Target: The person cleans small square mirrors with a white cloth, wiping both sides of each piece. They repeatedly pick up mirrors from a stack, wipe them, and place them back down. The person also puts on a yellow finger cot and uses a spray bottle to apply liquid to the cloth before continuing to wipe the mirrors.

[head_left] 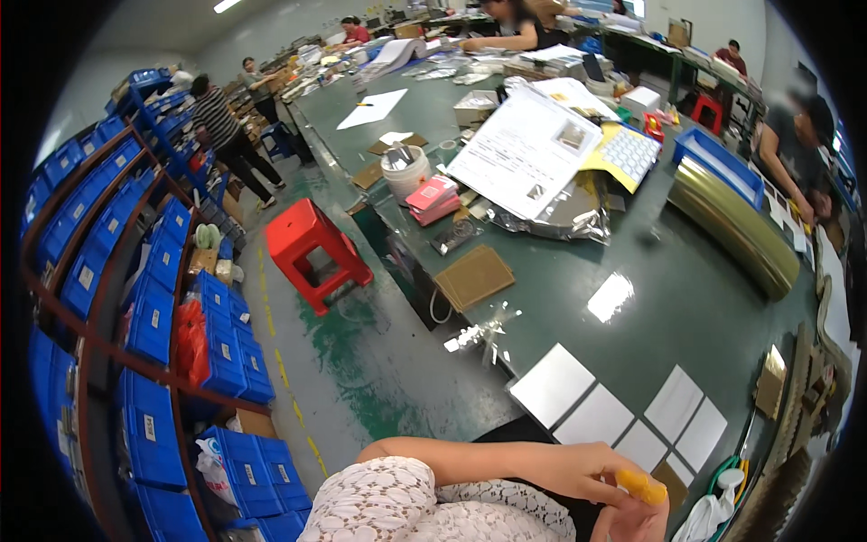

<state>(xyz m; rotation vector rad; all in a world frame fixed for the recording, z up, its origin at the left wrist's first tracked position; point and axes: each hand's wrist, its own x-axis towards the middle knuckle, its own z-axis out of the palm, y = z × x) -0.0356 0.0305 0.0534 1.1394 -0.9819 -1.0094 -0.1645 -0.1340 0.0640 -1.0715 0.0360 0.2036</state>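
My left hand [587,471] reaches across to the right with its fingers bent. Yellow finger cots [641,487] cover what look like its fingertips, which touch or nearly touch my right hand [630,524]. The right hand is cut off by the lower edge, its fingers curled close to the left ones. Anything pinched between the hands is hidden. Just beyond them, flat white rectangular sheets [554,386] lie in rows on the green table [578,334]. A small brown piece [668,477] lies partly behind my hands.
Clear plastic scraps [488,334] and brown cards [474,280] lie at the table's left edge. Farther back are printed papers [524,149], a white tub [406,176] and a gold-green roll [731,226]. A red stool [316,253] and blue bins [149,425] stand left. A co-worker [795,154] works at right.
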